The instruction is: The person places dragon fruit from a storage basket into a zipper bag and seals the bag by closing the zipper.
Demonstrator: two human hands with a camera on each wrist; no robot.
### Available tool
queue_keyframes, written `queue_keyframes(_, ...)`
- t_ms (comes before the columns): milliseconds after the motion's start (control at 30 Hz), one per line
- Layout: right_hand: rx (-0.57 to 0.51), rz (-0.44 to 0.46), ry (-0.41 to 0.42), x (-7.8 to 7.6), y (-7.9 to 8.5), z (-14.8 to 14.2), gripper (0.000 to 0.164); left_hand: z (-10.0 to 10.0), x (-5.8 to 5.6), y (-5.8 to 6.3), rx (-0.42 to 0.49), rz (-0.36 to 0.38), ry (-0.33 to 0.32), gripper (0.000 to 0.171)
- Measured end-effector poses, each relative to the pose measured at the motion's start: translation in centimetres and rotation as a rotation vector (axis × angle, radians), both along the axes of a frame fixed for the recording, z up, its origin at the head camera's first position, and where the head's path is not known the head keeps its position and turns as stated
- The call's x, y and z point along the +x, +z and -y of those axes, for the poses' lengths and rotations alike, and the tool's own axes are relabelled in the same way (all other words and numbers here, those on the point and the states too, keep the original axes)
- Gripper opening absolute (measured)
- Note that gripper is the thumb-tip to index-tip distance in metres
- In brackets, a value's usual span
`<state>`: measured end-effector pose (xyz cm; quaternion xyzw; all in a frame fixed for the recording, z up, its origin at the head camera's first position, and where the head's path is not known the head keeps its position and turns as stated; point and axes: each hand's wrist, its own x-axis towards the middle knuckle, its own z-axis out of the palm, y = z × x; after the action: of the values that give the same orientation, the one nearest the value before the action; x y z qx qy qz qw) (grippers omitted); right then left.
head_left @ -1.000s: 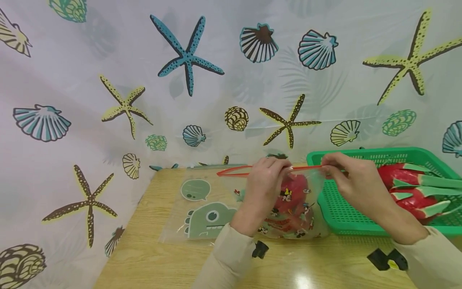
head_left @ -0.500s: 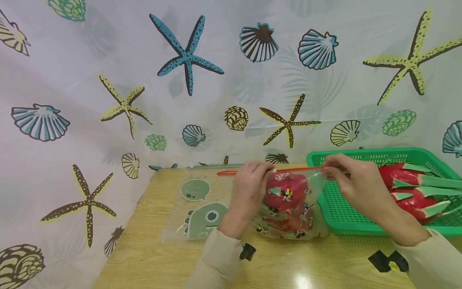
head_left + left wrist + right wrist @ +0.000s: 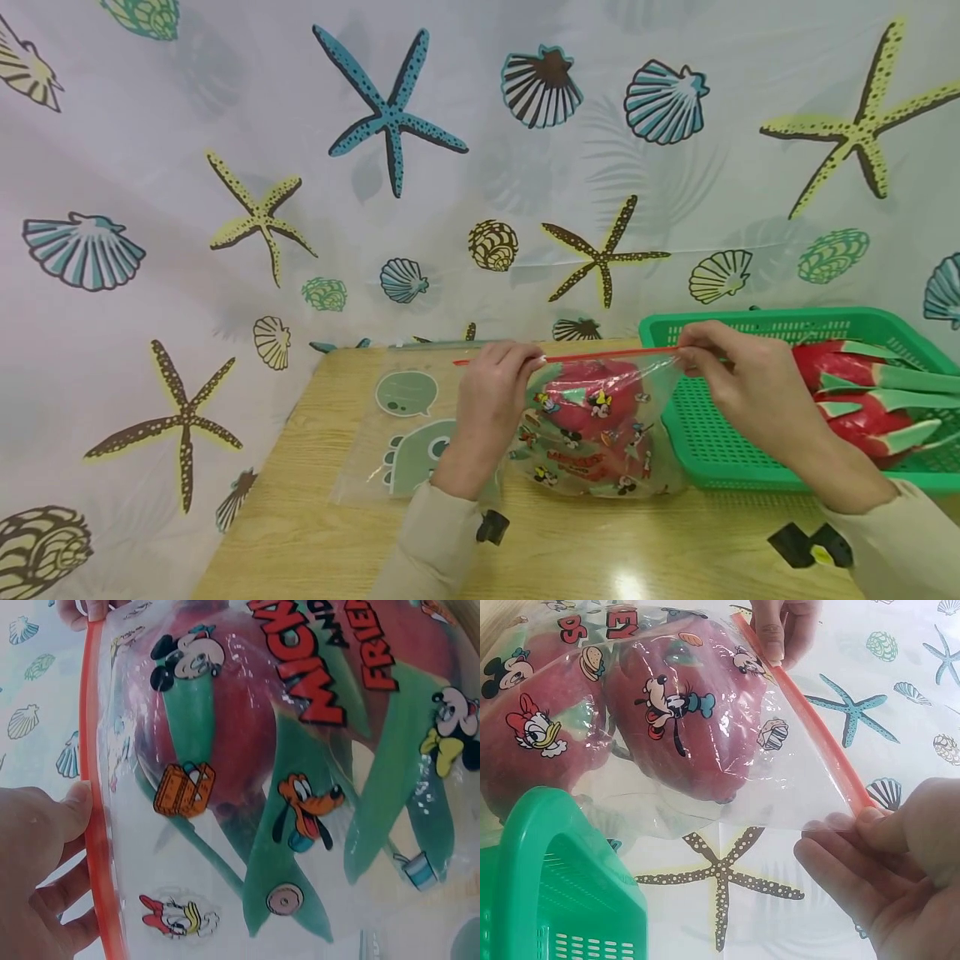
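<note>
Find the bag (image 3: pixel 592 467), fruit (image 3: pixel 705 742) inside, near the far edge of the worktop (image 3: pixel 285 533), beside the left edge of the basket (image 3: pixel 750 481); see the left hand (image 3: pixel 487 408) pinching the red strip (image 3: pixel 611 355) toward its left end, the right hand (image 3: pixel 757 396) pinching its right end. For good sealing, probably better to pull straight and press firmly all along.

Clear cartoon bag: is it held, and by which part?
Yes: the bag is held by its red strip, right grip at one end, left grip nearer the other.
</note>
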<state>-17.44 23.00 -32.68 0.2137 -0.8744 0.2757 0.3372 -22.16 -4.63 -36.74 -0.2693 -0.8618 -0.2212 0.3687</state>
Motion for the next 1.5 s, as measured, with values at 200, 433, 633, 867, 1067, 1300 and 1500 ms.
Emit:
queue_keyframes(200, 0.007, -0.011, -0.003, 0.0, -0.1, -0.1, 0.019, 0.9, -0.2, -0.3, -0.004, -0.016, 0.023, 0.015)
queue_keyframes(433, 0.013, -0.019, 0.001, 0.0, -0.1, -0.2, 0.02, 2.4, -0.6, -0.7, 0.025, -0.001, 0.033, 0.014)
queue_keyframes(633, 0.008, -0.019, 0.002, -0.1, -0.2, -0.3, 0.02, 3.7, -0.7, -1.3, 0.055, 0.009, 0.036, 0.014)
queue_keyframes(867, 0.01, -0.015, -0.007, -0.1, -0.4, -0.3, 0.02, 5.2, -0.9, -1.6, 0.087, 0.041, 0.051, 0.013)
queue_keyframes(1067, 0.014, -0.021, -0.003, -0.2, -0.5, -0.4, 0.02, 6.4, -1.0, -1.9, 0.079, 0.055, 0.084, 0.015)
queue_keyframes(1300, 0.016, -0.033, -0.001, -0.3, -0.7, -0.5, 0.021, 7.3, -1.1, -2.2, 0.099, 0.021, 0.099, 0.015)
queue_keyframes(1500, 0.01, -0.022, -0.005, -0.3, -0.7, -0.5, 0.02, 7.4, -1.1, -2.3, 0.085, 0.013, 0.111, 0.014)
